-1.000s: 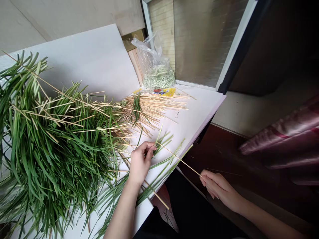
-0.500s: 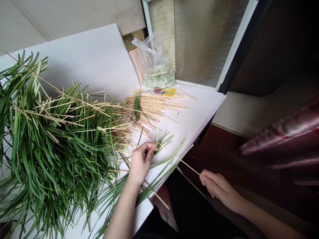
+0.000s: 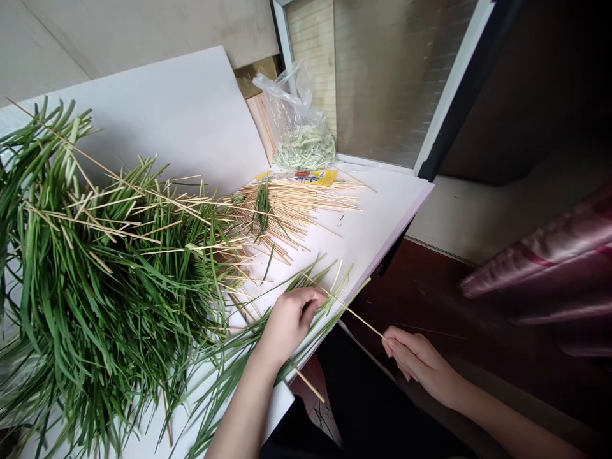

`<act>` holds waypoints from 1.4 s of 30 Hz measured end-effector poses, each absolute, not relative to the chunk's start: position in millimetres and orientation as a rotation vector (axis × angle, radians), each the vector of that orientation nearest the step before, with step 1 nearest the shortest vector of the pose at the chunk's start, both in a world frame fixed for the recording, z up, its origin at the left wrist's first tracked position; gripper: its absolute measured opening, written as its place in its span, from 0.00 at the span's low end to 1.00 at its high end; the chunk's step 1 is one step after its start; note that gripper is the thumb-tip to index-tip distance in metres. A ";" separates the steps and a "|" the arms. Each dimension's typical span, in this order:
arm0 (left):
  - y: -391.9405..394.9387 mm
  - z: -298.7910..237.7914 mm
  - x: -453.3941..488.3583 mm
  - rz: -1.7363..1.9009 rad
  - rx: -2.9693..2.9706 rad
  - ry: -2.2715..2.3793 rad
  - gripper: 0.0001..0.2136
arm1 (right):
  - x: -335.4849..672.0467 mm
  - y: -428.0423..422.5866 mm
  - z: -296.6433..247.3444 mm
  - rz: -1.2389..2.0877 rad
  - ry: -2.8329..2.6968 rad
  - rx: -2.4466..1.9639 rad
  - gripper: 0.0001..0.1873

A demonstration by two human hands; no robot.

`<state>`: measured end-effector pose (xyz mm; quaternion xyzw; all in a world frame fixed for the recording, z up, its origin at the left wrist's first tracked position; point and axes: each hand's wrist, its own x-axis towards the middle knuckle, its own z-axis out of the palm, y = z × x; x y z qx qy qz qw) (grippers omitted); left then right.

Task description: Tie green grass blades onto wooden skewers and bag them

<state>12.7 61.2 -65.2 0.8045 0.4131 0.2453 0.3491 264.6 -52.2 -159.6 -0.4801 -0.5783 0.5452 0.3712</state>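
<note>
Head view, looking down on a white foam board (image 3: 377, 220), with a lap in black trousers (image 3: 368, 392) just past its near edge. Left hand (image 3: 291, 330) is curled, fingers closed over a few long green blades (image 3: 243, 350) near the board's edge; can't tell if it's gripping them or only pressing down. Right hand (image 3: 421, 366) sits off the board's right edge, fingertips (image 3: 389, 344) pinching the end of a thin wooden skewer (image 3: 347, 309). That skewer runs far and left over the blades, its far end just beyond the left hand. A second skewer (image 3: 310, 386) pokes out near the left hand on the near side. Big heap of green leaves (image 3: 95, 255) with skewers through it covers the left of the board, and a loose fan of bare skewers (image 3: 296, 207) lies right of it. Far side: yellow printed packet (image 3: 308, 177), clear plastic bag (image 3: 301, 137) of pale green pieces. Pink satin cloth (image 3: 540, 268) hangs far right.
</note>
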 end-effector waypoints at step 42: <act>76.4 -62.8 -6.4 0.957 1.881 1.501 0.07 | 266.4 -52.8 -168.2 1.411 -1.423 -1.199 0.22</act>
